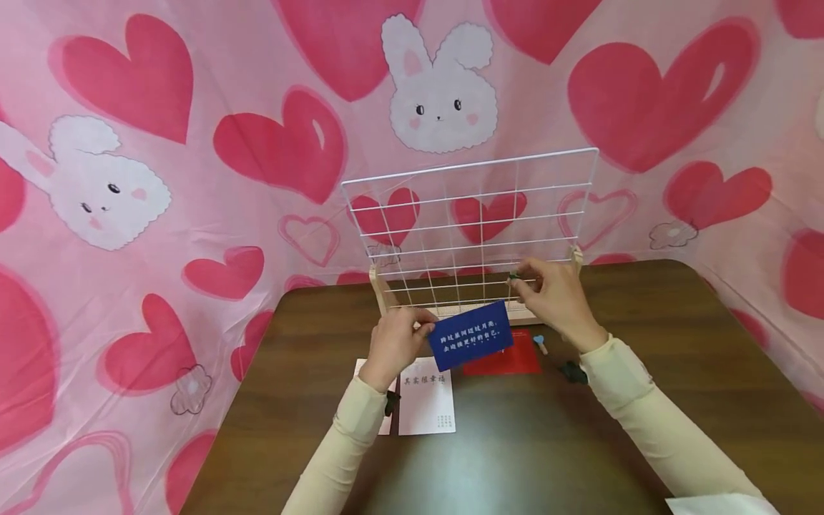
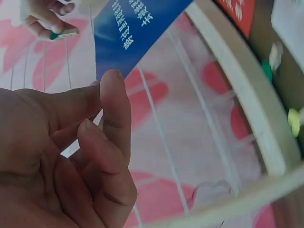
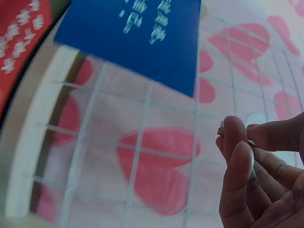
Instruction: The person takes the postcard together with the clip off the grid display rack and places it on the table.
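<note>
My left hand [image 1: 394, 345] pinches the left edge of a blue card [image 1: 473, 352] with white writing, tilted up at its right end. The card is in front of the lower part of a white wire grid [image 1: 470, 168], which stands in a wooden base [image 1: 531, 320]. My right hand [image 1: 558, 297] pinches a small clip between thumb and fingertips, close to the grid's lower right. In the left wrist view that clip [image 2: 64, 34] looks green and pale wood. My fingers mostly hide it in the right wrist view.
On the brown table [image 1: 547, 443] a red card [image 1: 518, 361] lies behind the blue one. A white card [image 1: 426, 415] with writing lies nearer, beside another pale card partly under my left wrist. A small clip with a blue heart [image 1: 538, 340] lies to the right.
</note>
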A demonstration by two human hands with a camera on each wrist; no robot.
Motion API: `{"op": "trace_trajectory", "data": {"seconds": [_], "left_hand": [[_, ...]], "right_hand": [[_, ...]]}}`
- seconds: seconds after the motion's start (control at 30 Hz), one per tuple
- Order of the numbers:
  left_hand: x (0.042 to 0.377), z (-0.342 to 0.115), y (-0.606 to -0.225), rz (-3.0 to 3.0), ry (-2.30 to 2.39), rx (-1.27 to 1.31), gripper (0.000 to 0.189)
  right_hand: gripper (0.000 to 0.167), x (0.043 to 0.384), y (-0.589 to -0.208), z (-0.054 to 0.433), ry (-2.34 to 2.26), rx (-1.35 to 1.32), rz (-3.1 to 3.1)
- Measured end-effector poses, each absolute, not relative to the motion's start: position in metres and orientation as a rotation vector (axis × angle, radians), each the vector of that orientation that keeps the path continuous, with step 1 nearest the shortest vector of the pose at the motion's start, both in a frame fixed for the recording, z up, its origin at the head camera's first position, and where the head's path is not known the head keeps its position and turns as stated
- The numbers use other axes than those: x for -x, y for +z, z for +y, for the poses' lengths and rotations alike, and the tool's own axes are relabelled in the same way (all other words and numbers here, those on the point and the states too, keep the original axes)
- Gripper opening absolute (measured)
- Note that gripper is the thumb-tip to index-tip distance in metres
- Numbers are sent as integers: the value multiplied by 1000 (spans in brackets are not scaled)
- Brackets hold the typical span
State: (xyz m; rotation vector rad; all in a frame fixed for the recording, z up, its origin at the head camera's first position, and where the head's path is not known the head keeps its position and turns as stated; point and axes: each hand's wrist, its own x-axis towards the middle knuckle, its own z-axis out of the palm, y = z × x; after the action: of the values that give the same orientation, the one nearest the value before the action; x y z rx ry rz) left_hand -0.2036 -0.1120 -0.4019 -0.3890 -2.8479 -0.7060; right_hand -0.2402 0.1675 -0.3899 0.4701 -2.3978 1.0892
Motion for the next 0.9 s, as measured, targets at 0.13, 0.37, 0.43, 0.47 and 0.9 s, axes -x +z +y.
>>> {"op": "trace_trajectory", "data": {"seconds": [0.13, 0.37, 0.43, 0.47, 0.9], "left_hand": [[199, -101, -410, -2930, -824, 501, 13], [197, -82, -429, -3062, -996, 579, 14], [196, -77, -435, -3091, -1003, 584, 14], [196, -75, -438, -3103, -998, 590, 14], [194, -66, -462, -3187, -924, 658, 7]], "right_hand": [[14, 235, -404, 182, 1064, -454, -2439], [17, 228, -433, 208, 996, -409, -2562], [17, 226, -440, 213, 991, -406, -2594], [17, 225, -443, 214, 993, -408, -2610], [23, 216, -478, 226, 1002, -385, -2816]]}}
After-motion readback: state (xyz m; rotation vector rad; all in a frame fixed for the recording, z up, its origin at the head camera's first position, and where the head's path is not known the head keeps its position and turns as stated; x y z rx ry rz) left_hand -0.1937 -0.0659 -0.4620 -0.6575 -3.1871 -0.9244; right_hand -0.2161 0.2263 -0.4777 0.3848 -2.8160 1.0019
